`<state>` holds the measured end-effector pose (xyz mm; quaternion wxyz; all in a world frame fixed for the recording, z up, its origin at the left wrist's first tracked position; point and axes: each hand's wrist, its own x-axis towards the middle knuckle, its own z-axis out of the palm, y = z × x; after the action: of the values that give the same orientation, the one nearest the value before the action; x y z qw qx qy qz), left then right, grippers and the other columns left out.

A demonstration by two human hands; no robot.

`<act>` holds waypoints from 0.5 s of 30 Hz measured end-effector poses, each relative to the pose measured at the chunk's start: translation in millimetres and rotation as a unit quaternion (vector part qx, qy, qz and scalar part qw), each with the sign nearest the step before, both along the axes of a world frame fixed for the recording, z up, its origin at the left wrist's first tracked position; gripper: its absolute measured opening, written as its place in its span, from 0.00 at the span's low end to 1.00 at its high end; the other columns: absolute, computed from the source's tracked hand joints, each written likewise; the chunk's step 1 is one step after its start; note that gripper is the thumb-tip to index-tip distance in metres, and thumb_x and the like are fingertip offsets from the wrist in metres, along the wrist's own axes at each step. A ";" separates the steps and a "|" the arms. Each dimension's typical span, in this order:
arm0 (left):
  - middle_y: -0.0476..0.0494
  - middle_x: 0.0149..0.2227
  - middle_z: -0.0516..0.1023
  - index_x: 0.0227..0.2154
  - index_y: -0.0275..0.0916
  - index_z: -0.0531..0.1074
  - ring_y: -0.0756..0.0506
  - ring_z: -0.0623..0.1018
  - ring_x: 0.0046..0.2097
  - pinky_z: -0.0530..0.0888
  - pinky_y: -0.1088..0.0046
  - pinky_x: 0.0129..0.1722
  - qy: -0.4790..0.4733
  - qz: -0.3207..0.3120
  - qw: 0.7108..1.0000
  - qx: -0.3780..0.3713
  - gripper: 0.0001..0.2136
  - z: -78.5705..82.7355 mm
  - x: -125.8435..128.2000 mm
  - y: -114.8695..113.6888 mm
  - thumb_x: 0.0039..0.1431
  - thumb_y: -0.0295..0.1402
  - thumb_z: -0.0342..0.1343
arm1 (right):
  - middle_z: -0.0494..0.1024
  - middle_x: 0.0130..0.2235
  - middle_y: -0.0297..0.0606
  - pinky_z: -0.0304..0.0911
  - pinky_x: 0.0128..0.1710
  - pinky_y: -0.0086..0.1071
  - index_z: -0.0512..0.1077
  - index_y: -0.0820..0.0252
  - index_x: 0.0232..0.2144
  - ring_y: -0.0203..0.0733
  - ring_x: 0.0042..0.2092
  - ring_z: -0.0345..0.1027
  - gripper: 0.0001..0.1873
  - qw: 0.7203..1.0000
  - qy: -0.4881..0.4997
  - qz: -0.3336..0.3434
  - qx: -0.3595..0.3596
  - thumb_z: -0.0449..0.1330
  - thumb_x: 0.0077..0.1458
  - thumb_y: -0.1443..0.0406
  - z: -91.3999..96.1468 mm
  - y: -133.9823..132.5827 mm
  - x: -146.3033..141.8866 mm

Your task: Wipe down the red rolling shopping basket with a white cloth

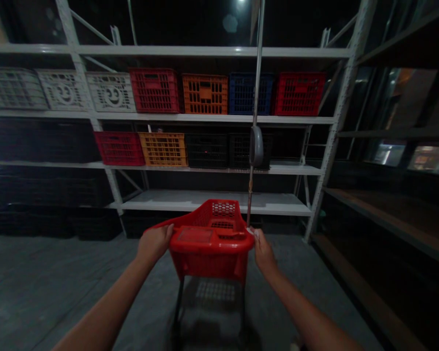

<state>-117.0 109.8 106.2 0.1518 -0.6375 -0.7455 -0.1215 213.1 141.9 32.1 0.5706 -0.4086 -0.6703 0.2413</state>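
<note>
A red plastic shopping cart (212, 267) on dark legs stands right in front of me, its handle side towards me. My left hand (155, 243) is closed on the left end of the cart's rim. At the right end, my right hand (263, 249) grips the rim, with a small whitish bit by its fingers. Close to that hand rises a thin metal pole (258, 73) bearing a grey oval piece (256, 146); how its lower end is fixed cannot be made out. Through the holed far wall of the basket, no contents can be told.
Ahead stands a white metal rack (205, 118) with red, orange, blue, white and black crates. Its low shelf (190, 200) lies just beyond the cart. Dark shelving (391, 222) runs along the right side. Grey concrete floor (69, 287) stretches to the left.
</note>
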 end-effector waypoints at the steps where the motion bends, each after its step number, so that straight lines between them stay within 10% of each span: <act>1: 0.37 0.33 0.78 0.39 0.36 0.73 0.40 0.76 0.37 0.67 0.68 0.34 0.000 -0.003 1.000 0.000 0.27 0.2 -1.3 3.2 0.60 0.41 0.28 | 0.73 0.47 0.39 0.60 0.47 0.33 0.66 0.57 0.44 0.40 0.48 0.66 0.16 0.999 0.034 -0.007 -0.003 0.44 0.59 0.60 -1.6 0.3 -4.6; 6: 0.37 0.41 0.76 0.40 0.36 0.71 0.41 0.73 0.43 0.65 0.66 0.42 -0.008 0.000 0.994 0.109 0.23 9.3 12.1 2.8 0.60 0.40 0.33 | 0.73 0.47 0.42 0.59 0.49 0.38 0.69 0.59 0.44 0.44 0.49 0.65 0.19 0.973 0.221 -0.030 -0.064 0.51 0.54 0.56 -19.6 -10.0 -20.2; 12: 0.42 0.41 0.74 0.36 0.39 0.70 0.44 0.70 0.45 0.60 0.63 0.50 -0.017 -0.207 0.963 0.169 0.16 6.9 114.4 -20.7 0.59 0.41 0.40 | 0.78 0.31 0.36 0.68 0.38 0.43 0.70 0.56 0.30 0.46 0.35 0.73 0.10 0.787 0.549 0.061 -0.274 0.56 0.48 0.57 -63.8 -28.4 -60.6; 15: 0.44 0.34 0.76 0.31 0.41 0.71 0.44 0.72 0.40 0.59 0.60 0.51 -0.022 -0.233 0.963 0.132 0.15 -8.3 155.3 -19.9 0.59 0.41 0.41 | 0.78 0.30 0.36 0.66 0.42 0.45 0.71 0.55 0.25 0.45 0.39 0.72 0.11 0.764 0.551 0.162 -0.293 0.51 0.49 0.59 -47.0 -8.2 -70.8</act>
<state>38.3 89.9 97.9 0.1855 -0.7648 -0.5571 -0.2652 142.2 133.7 -15.0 0.6463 -0.2377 -0.1934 0.6989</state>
